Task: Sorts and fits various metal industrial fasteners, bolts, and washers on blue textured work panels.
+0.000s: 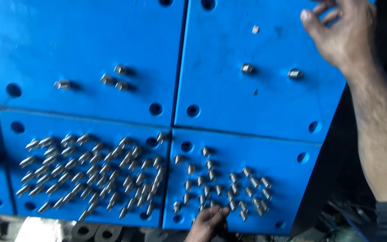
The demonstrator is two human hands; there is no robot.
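Note:
My right hand [341, 31] reaches to the far right corner of the upper right blue panel [229, 40], fingers spread, with nothing seen in it. Two short metal pins [247, 68] stand on that panel below the hand, and a small piece [255, 29] lies farther up. My left hand [208, 223] is at the near edge of the lower right blue panel [287, 175]. Its fingertips touch the nearest of several upright metal pins [229, 188]. Whether it grips one is hidden.
The lower left blue panel [10, 139] carries a dense cluster of several metal pins [90, 172]. Three pins [115, 78] and a single one [62, 84] stand on the upper left panel. Round holes [156, 109] mark the panel corners. Dark clutter lies beyond the right edge.

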